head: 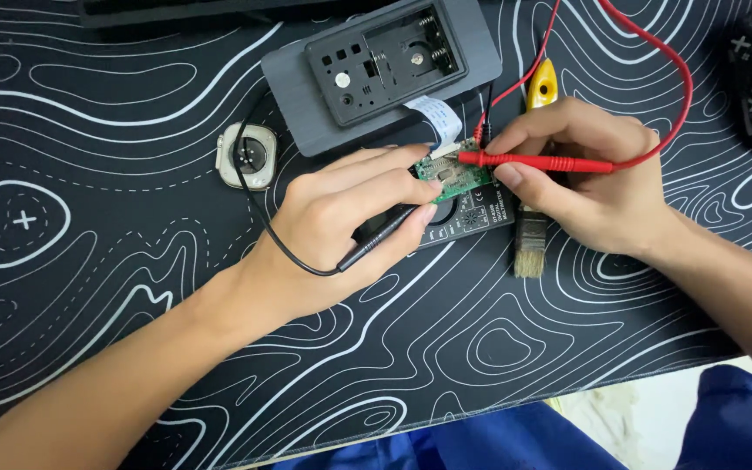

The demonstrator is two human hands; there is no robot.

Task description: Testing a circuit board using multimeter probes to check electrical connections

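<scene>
Black matting with white contour lines covers the counter (89,130). At about ten o'clock from the left hand (341,222) lies a pale watch case (247,157), face down. The left hand's fingers pinch a black probe (385,233), whose thin black lead loops away toward the watch case. Its tip is hidden by the fingers, which also steady a small green circuit board (454,172) lying on a dark multimeter (472,213). At twelve o'clock sits a grey housing (385,70) with an open battery bay, joined to the board by a white ribbon cable (437,117). The right hand (585,178) has its fingers closed around a red probe (537,162), tip touching the board. A brush (530,244) lies just below that hand.
</scene>
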